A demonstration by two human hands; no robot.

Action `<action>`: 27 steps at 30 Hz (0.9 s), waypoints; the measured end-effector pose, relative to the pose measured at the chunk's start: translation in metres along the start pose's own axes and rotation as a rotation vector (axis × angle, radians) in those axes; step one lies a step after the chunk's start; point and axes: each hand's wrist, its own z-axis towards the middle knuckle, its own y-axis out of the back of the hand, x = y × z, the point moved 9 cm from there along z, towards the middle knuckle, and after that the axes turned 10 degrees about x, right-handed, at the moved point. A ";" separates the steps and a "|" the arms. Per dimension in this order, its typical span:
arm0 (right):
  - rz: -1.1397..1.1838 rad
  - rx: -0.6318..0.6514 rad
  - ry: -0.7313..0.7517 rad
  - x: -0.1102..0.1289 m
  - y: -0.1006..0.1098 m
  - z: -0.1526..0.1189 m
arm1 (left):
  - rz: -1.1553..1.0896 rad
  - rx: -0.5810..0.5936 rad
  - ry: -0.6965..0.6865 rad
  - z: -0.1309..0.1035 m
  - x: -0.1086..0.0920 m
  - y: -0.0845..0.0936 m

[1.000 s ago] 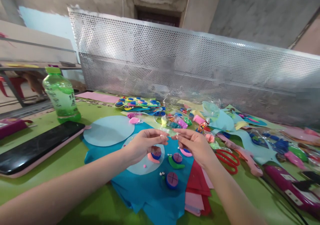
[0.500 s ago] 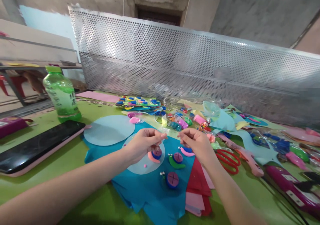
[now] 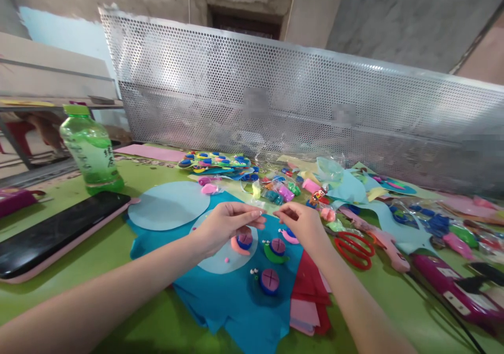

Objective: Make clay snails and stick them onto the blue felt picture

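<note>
My left hand [image 3: 228,227] is raised over a pale blue paper disc [image 3: 212,262], thumb and fingers pinched together; a tiny whitish speck shows at the tips, too small to name. Close by on the right, my right hand [image 3: 302,224] is pinched too, and what it holds, if anything, is hidden. The two sets of fingertips are slightly apart. Beneath my left hand a clay snail with an orange-pink body [image 3: 241,245] lies on the disc. A green clay snail [image 3: 275,250], a pink one [image 3: 289,236] and a dark teal one [image 3: 268,281] rest on blue sheets [image 3: 232,304].
On the left are a phone [image 3: 66,233], a green bottle [image 3: 91,152] and a larger pale blue disc [image 3: 169,207]. Red-handled scissors [image 3: 354,250], a pink glue gun [image 3: 388,246] and a purple device [image 3: 457,291] lie right. Bagged clay [image 3: 283,191] lies behind, before a perforated metal panel [image 3: 275,91].
My fingertips have come a little closer together, the right hand shifting left. The left fingers have straightened slightly. The whole view has shifted a little; the clay snails stay in place.
</note>
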 end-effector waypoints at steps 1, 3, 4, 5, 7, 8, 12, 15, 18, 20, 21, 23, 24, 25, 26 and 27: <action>-0.026 -0.014 0.009 0.000 0.001 0.001 | -0.001 0.004 0.001 0.000 0.000 0.000; -0.072 -0.040 0.030 -0.002 0.003 0.004 | 0.004 0.017 0.004 0.000 0.001 -0.001; -0.091 -0.049 0.040 -0.003 0.003 0.006 | 0.009 0.025 0.006 0.001 0.001 -0.002; -0.106 -0.054 0.049 -0.005 0.003 0.007 | 0.013 0.034 0.007 0.001 0.001 -0.003; -0.129 -0.051 0.061 -0.006 0.002 0.010 | 0.018 0.046 0.005 0.001 0.002 -0.004; -0.136 -0.046 0.067 -0.005 0.001 0.010 | 0.019 0.050 0.001 0.001 0.002 -0.004; -0.134 -0.022 0.133 0.017 -0.003 0.001 | 0.034 0.048 -0.009 0.002 0.000 -0.003; -0.100 -0.070 0.229 0.044 0.000 -0.012 | 0.049 0.014 -0.011 0.001 -0.002 -0.001; -0.091 -0.191 0.411 0.070 0.010 -0.029 | 0.037 0.005 -0.022 0.000 -0.003 -0.004; -0.127 -0.206 0.480 0.077 0.009 -0.034 | 0.032 0.030 0.013 -0.002 0.001 -0.010; -0.144 -0.189 0.486 0.078 0.006 -0.034 | 0.034 0.041 0.051 -0.003 0.005 -0.013; -0.151 -0.149 0.461 0.075 0.000 -0.032 | 0.037 0.054 0.125 -0.006 0.012 -0.018; -0.141 -0.136 0.441 0.073 -0.003 -0.031 | 0.031 0.060 0.140 -0.007 0.014 -0.020; -0.125 -0.132 0.422 0.071 -0.004 -0.030 | 0.022 0.065 0.138 -0.008 0.015 -0.022; -0.107 -0.136 0.404 0.070 -0.005 -0.029 | 0.017 0.070 0.127 -0.009 0.015 -0.024; -0.091 -0.142 0.386 0.069 -0.005 -0.029 | 0.022 0.071 0.118 -0.009 0.015 -0.024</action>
